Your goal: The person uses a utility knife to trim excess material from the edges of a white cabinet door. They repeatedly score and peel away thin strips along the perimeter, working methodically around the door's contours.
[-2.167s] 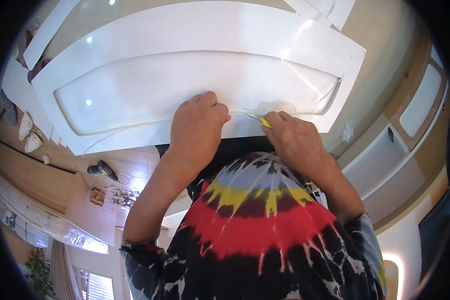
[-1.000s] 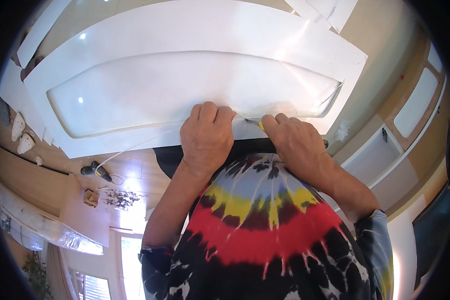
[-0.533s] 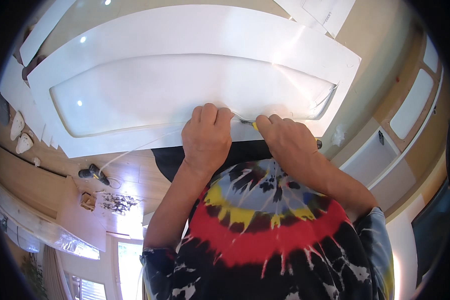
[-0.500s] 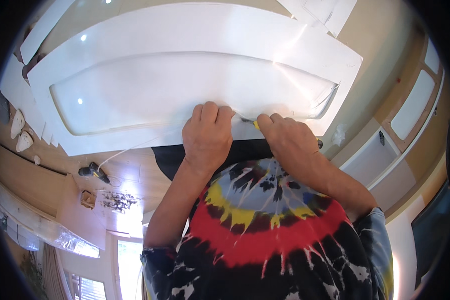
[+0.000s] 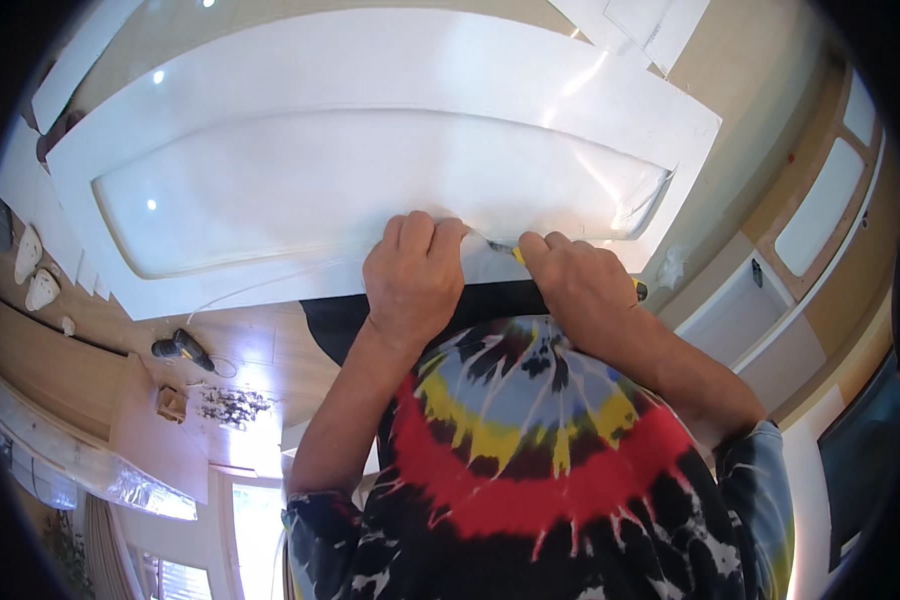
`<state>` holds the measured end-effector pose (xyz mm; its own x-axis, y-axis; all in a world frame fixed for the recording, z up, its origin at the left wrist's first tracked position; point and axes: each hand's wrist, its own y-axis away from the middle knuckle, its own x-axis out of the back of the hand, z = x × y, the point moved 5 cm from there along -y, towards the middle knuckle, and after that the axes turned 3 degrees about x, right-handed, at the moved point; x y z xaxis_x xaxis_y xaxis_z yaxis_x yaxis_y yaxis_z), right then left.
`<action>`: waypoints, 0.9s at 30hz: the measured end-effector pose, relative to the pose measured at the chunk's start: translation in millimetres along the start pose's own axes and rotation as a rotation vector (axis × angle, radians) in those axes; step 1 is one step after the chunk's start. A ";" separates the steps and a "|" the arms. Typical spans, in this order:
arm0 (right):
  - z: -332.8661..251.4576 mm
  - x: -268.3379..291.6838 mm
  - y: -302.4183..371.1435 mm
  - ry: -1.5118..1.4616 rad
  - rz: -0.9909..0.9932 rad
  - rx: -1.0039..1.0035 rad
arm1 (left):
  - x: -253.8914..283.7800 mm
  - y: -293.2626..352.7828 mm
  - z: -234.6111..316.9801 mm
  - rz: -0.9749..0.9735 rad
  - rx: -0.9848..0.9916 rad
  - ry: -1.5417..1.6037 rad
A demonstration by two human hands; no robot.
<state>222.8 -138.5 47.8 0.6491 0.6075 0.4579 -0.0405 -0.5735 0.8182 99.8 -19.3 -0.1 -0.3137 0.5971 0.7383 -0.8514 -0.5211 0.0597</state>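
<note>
A large white panel door (image 5: 390, 60) with a recessed, curved-edged centre lies in front of me. At its near edge my left hand (image 5: 413, 275) is closed, fingertips pinched on a thin pale strip (image 5: 255, 285) that trails leftward over the near rim. My right hand (image 5: 585, 280) is closed around a yellow utility knife (image 5: 518, 255). The dark blade points left, close to the strip's short end between my hands and by the inner edge of the near rim. My fingers hide the exact place where blade and strip meet.
A black and yellow cordless drill (image 5: 183, 348) lies on the wooden floor at left, by a small open box (image 5: 171, 403) and scattered dark screws (image 5: 235, 406). White slippers (image 5: 42, 288) sit farther left. More door panels (image 5: 820, 205) lean at right, near a crumpled plastic bag (image 5: 672, 268).
The knife and my right hand have shifted slightly right and down, the blade showing more plainly. My left hand keeps its pinch. The whole view has tilted a little.
</note>
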 end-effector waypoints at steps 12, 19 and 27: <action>14.2 4.1 5.2 -0.009 0.115 0.074 | 3.3 -2.1 0.8 0.008 0.057 0.002; 12.4 2.2 5.5 -0.005 0.113 0.058 | -1.8 -1.0 1.5 0.018 0.041 -0.007; 9.5 0.1 2.3 0.026 0.136 0.081 | -1.0 -3.2 3.2 0.052 0.053 -0.014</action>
<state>230.0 -145.0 46.4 0.6223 0.5347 0.5718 -0.0644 -0.6930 0.7181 104.2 -20.2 1.1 -0.3509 0.5601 0.7505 -0.8107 -0.5828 0.0559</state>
